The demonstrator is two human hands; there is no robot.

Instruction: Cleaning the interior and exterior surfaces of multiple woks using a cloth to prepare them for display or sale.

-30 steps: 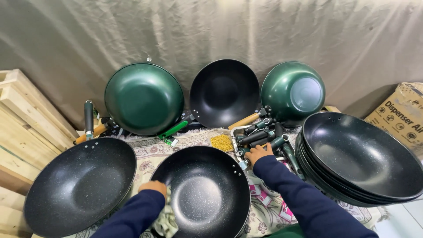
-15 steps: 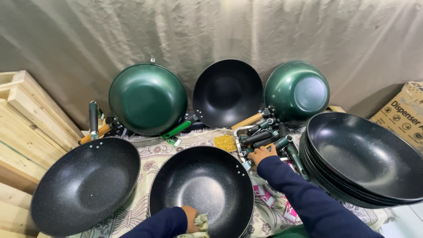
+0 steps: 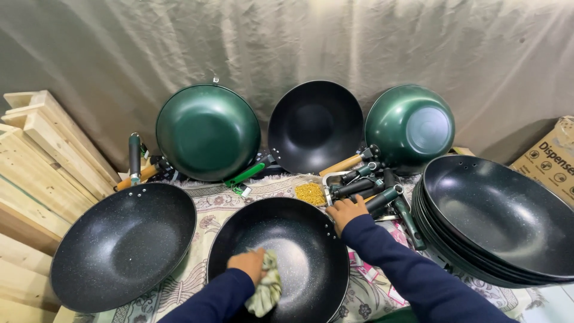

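A creased grey-beige cloth backdrop (image 3: 287, 42) fills the wall in front of me, and below it a floral-patterned woven cloth (image 3: 203, 209) covers the surface I work on; I cannot tell what lies under it. Pale wooden planks (image 3: 36, 167) are stacked at the left edge and a brown cardboard box (image 3: 553, 158) sits at the far right. At my right stands a stack of large black speckled woks (image 3: 496, 215), nested one in another. At my left lies a single black speckled wok (image 3: 122, 245) with rivets on its rim. Leaning against the backdrop are a dark green wok (image 3: 208, 131), a black wok (image 3: 315, 125) and a green wok turned bottom out (image 3: 409, 125). Directly before me lies the black non-stick wok (image 3: 287, 239): my left hand (image 3: 246, 264) is inside it, closed around a crumpled pale green-patterned rag (image 3: 267, 290) pressed to the wok's floor. My right hand (image 3: 345, 210) grips that wok's far right rim, just beside a heap of dark green and black pan handles (image 3: 382, 191). A small pile of yellow bits (image 3: 310, 193) lies near the handles.
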